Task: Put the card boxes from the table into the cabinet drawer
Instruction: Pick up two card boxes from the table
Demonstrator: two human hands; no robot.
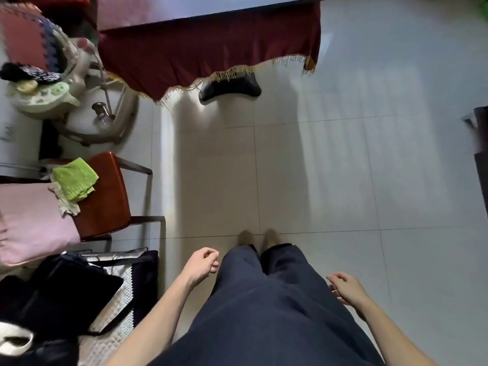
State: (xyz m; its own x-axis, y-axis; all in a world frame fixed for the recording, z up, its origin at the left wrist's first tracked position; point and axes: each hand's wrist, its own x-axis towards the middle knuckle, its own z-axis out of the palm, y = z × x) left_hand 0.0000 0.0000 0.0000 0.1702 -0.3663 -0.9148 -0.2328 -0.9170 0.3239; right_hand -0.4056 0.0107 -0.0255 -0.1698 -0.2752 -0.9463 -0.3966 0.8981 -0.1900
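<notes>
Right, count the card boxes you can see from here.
0. No card box shows on the visible strip of table above the red cloth; left hand and right hand hold none. Most of the tabletop is out of frame.

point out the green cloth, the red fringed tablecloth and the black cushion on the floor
green cloth (75,179), head view, middle of fold
red fringed tablecloth (211,46), head view, hanging front
black cushion (232,87), head view, top surface
</notes>
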